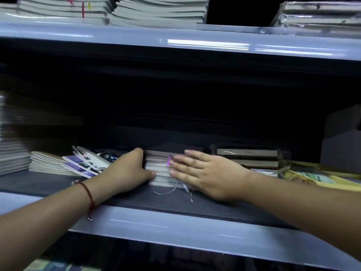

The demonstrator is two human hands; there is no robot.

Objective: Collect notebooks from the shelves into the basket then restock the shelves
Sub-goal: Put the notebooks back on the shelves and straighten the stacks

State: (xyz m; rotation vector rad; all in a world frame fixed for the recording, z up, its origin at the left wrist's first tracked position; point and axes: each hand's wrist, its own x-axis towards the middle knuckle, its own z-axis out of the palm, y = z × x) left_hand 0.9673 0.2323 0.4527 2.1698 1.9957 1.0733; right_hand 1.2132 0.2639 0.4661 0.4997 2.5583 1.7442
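Grey-edged stack of notebooks (162, 167) on the middle shelf (175, 216), dark cover on top, thin white ribbons trailing out from its front onto the shelf board, one pink ribbon end showing at the front edge. Left hand (127, 171) wrapped round the stack's left side, fingers hidden behind the corner, thumb pressed against the lower front edge; red string bracelet (88, 194) on that wrist. Right hand (203, 171) laid flat against the stack's front and right side, fingers straight and slightly spread, touching the page edges, not curled round anything. Just left of the stack, a fan of thin patterned notebooks (86, 163) leaning on a low pile of pale ones (46, 163). To the right, close by, wrapped books (248, 155) lying flat, and a yellow packet (322, 179) beyond. More stacks of notebooks (156, 10) on the upper shelf (117, 36). No basket in view. Whole picture somewhat blurred.
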